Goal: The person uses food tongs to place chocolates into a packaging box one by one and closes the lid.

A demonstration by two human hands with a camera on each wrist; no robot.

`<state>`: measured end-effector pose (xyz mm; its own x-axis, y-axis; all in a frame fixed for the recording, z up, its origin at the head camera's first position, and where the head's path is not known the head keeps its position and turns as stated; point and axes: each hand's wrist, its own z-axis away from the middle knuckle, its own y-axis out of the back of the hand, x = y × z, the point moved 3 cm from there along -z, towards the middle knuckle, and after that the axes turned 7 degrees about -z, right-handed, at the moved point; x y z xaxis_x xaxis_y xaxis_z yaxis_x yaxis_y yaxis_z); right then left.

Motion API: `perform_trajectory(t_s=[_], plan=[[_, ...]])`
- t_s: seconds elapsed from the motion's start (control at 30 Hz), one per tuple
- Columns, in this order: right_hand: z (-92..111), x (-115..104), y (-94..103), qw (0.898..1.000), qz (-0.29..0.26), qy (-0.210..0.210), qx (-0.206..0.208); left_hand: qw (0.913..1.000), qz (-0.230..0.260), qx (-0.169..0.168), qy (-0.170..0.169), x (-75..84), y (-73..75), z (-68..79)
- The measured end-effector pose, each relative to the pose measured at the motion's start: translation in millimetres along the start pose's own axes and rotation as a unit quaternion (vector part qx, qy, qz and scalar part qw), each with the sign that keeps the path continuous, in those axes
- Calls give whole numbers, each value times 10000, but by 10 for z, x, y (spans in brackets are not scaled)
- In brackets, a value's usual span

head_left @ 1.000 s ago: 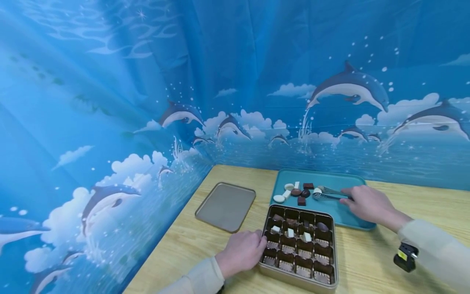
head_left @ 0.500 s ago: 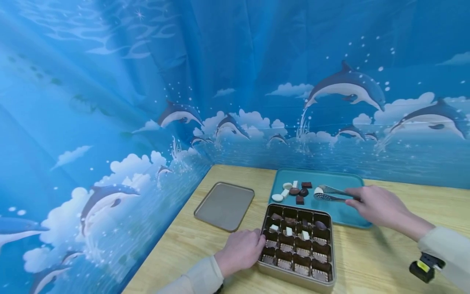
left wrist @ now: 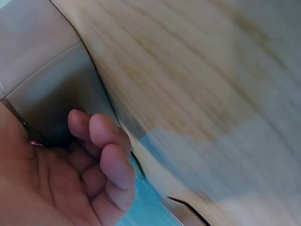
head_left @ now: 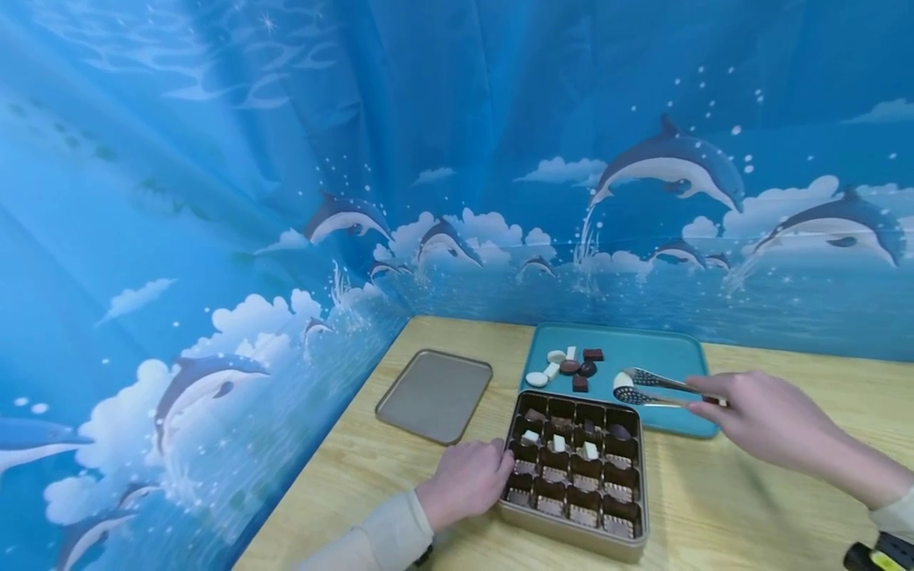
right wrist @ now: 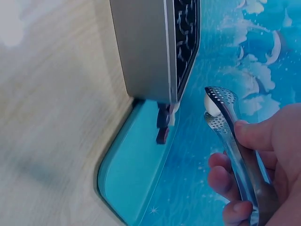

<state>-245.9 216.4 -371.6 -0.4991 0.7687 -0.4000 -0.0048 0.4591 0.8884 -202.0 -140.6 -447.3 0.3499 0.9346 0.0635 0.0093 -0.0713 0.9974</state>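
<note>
My right hand (head_left: 767, 416) grips metal tongs (right wrist: 242, 157) with perforated ends, thumb on one arm and fingers round the other. Between the tong ends is a white rounded chocolate (right wrist: 210, 104), held above the teal tray (head_left: 650, 341). My left hand (head_left: 467, 480) holds the left side of a square chocolate tin (head_left: 571, 535), its digits at the rim; in the left wrist view its fingers (left wrist: 117, 172) curl before the tin's wall. The tin's divided insert has dark chocolates in the far row and three white pieces (head_left: 559, 442) in the second.
White and dark chocolates (head_left: 569, 367) lie grouped on the left part of the tray, behind the tin. A flat metal lid (head_left: 435, 396) rests on the wooden table (head_left: 343, 507) to the left. A blue dolphin-print curtain (head_left: 457, 159) hangs along the table's back and left sides.
My right hand has drawn back toward me and rightward, raising the tongs and the white chocolate off the tray. My left hand stays at the tin.
</note>
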Motion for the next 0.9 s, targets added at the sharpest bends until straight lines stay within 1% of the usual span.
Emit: perform_trajectory(t_s=[0.23, 0.43, 0.7, 0.9], plan=[[224, -130, -52, 9999, 34, -88, -72, 9999, -54, -53, 78, -3, 13, -16], [369, -166, -139, 9999, 46, -110, -72, 9999, -54, -77, 95, 2, 0, -11], [442, -172, -185, 9995, 142, -192, -193, 10000, -22, -30, 48, -7, 5, -11], [445, -191, -175, 9995, 203, -177, -158, 10000, -71, 29, 37, -5, 11, -19]])
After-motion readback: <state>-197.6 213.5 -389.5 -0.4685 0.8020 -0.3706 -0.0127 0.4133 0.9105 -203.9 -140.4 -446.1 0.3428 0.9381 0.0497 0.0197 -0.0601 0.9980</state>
